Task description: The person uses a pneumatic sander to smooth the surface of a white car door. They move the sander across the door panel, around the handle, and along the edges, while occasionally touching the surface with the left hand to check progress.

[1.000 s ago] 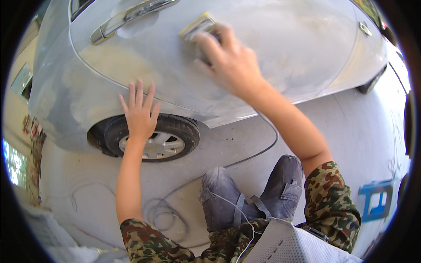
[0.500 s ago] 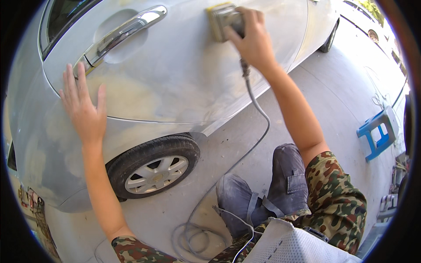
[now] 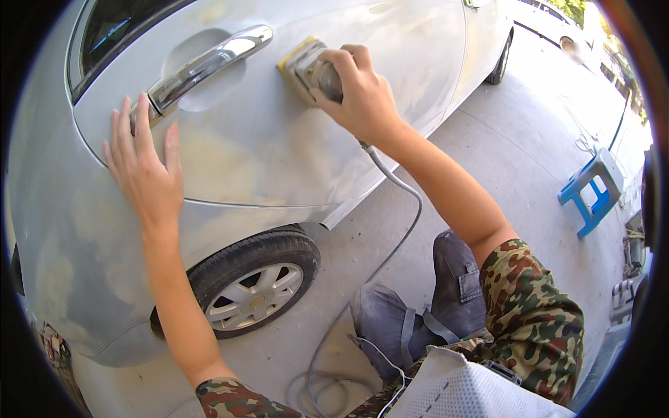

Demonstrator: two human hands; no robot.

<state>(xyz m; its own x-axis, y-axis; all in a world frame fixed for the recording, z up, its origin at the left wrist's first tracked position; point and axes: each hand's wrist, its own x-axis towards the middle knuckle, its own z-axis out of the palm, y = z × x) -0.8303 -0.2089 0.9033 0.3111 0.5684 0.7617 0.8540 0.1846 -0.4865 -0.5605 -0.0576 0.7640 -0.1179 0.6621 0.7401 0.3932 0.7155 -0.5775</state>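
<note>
With my right hand (image 3: 366,97) I grip an air sander (image 3: 317,73), its yellow-edged pad against the silver car door (image 3: 300,160). A grey hose (image 3: 401,182) runs from the sander's handle down to the floor. My left hand (image 3: 148,157) lies on the panel with its fingers stretched out, the tips beside the rear end of the chrome door handle (image 3: 216,63). Dull, yellowish sanded patches mark the door and the rear panel. Below my left hand sits the rear wheel (image 3: 254,292).
A blue and grey plastic stool (image 3: 592,191) stands on the concrete floor (image 3: 502,167) to the right. Hose coils (image 3: 327,390) lie near my knees. Farther off, a white car (image 3: 550,24) is parked at the upper right.
My right hand has moved the sander left and slightly down across the door, toward the handle. My left hand stays on the panel while the view has shifted a little.
</note>
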